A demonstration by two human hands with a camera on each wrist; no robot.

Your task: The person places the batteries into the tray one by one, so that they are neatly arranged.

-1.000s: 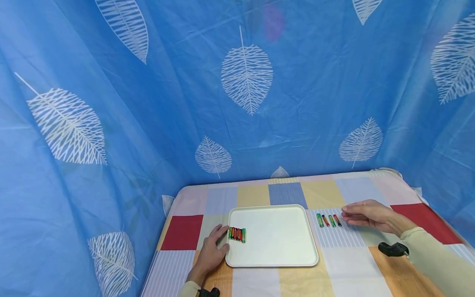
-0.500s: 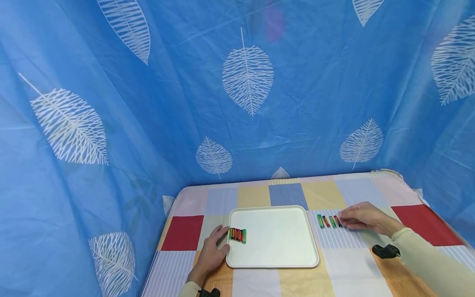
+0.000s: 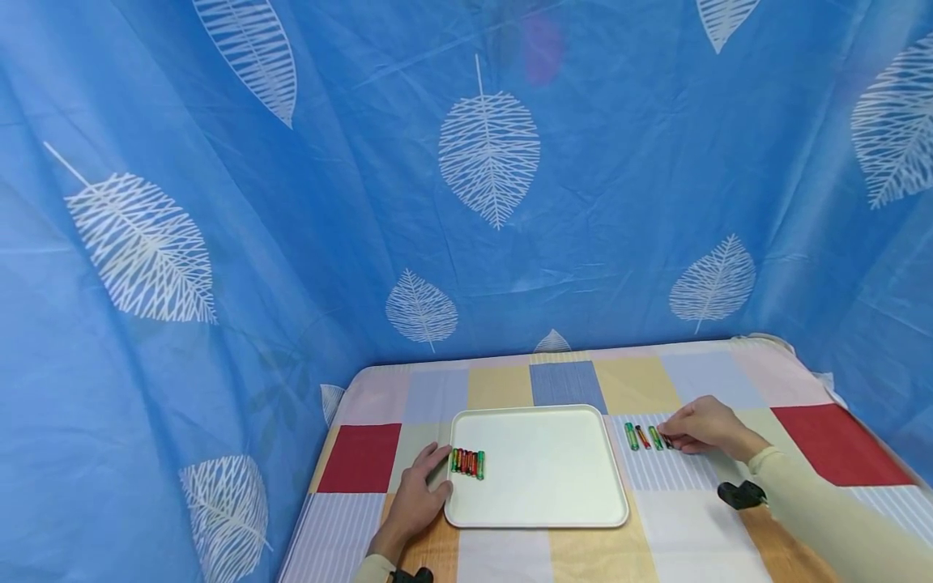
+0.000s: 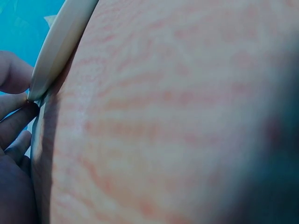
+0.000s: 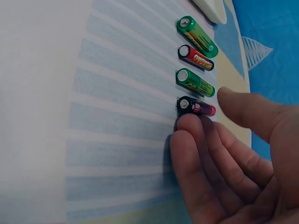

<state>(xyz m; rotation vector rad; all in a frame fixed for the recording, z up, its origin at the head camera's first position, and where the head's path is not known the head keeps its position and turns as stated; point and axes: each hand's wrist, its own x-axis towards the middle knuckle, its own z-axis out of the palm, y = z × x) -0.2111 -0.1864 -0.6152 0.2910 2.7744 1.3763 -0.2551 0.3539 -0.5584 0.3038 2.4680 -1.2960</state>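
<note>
My left hand (image 3: 414, 498) rests at the left edge of a white tray (image 3: 543, 474), thumb and fingertips touching the rim. In the left wrist view, its fingers (image 4: 14, 123) are straight against the tray's outer edge. Several red and green batteries (image 3: 468, 464) lie side by side inside the tray at its left. My right hand (image 3: 709, 425) is beside a short row of batteries on the table. Its fingertips are at the near side of a black-and-red battery (image 5: 204, 108); the thumb (image 5: 243, 108) stands apart from it.
Farther along the row lie a green battery (image 5: 196, 84), a red battery (image 5: 198, 58) and another green battery (image 5: 198, 37). A patchwork cloth (image 3: 503, 559) covers the table. Blue leaf-print curtains (image 3: 335, 202) enclose its back and sides.
My right hand has moved left to the black-and-red battery at the end of the row, partly covering it. My left hand and the tray have not visibly moved.
</note>
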